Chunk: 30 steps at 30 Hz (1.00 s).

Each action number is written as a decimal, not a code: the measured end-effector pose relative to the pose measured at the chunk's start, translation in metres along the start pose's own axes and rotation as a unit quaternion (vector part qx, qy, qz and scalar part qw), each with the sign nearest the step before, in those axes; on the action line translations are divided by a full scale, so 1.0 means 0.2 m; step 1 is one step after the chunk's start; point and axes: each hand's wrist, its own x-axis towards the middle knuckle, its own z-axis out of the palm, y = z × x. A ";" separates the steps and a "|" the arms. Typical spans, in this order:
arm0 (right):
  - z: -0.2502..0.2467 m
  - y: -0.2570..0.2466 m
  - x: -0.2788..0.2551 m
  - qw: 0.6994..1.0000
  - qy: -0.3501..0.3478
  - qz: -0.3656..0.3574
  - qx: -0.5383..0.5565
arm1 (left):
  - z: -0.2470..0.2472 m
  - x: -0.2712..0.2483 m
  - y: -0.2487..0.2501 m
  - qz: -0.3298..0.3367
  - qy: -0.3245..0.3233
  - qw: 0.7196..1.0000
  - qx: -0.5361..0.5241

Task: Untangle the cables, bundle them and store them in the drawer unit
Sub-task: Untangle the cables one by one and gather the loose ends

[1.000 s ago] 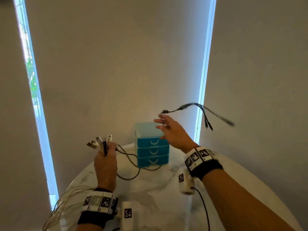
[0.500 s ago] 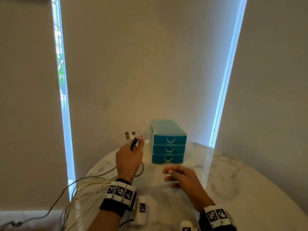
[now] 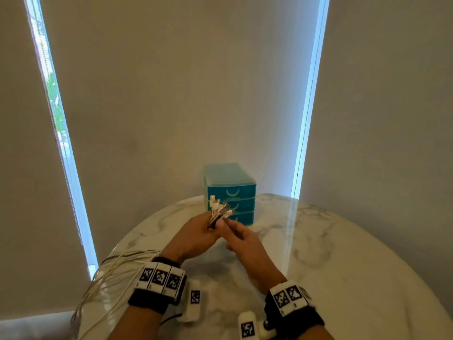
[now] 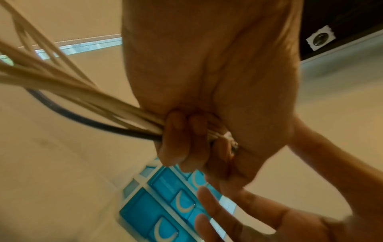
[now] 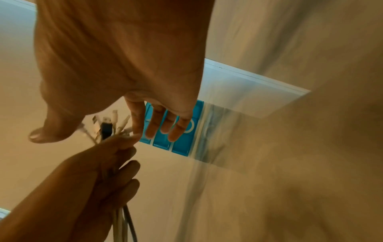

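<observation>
- Two hands meet above the table (image 3: pixel 343 253), in front of the drawer unit (image 3: pixel 230 190)
- Left hand (image 3: pixel 193 238): fingers curled tight round the cables (image 4: pixel 68 91), several pale and one black, plug ends (image 3: pixel 219 208) fanned out above the fist
- Right hand (image 3: pixel 241 238): fingers straight and relaxed, just beside the plug ends, holding nothing
- Cable slack trails off the table's left edge
- Drawer unit: three drawers, all closed

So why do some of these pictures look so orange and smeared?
Head view: sharp, bright window slits, glare streak on the marble table. Left wrist view: orange cast, cables streaked by blur. Right wrist view: right side smeared, drawer unit soft.
</observation>
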 end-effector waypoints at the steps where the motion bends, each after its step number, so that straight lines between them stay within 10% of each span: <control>1: 0.01 0.01 0.01 1.000 -0.003 0.008 -0.002 | 0.01 0.00 0.00 0.012 -0.036 0.999 0.016; 14: -0.03 0.00 -0.01 0.978 0.035 0.014 0.205 | 0.16 0.06 0.07 0.098 -0.201 0.975 -0.007; 23: -0.15 0.04 0.05 0.934 0.102 0.064 0.337 | 0.04 0.06 0.02 -0.074 -0.282 0.927 0.235; 27: -0.27 0.08 0.09 0.839 0.155 0.063 0.519 | -0.11 -0.01 -0.13 -0.172 -0.323 0.928 0.075; 30: -0.32 0.06 0.08 0.847 0.145 0.066 0.507 | -0.24 -0.05 -0.18 -0.198 -0.352 0.915 -0.007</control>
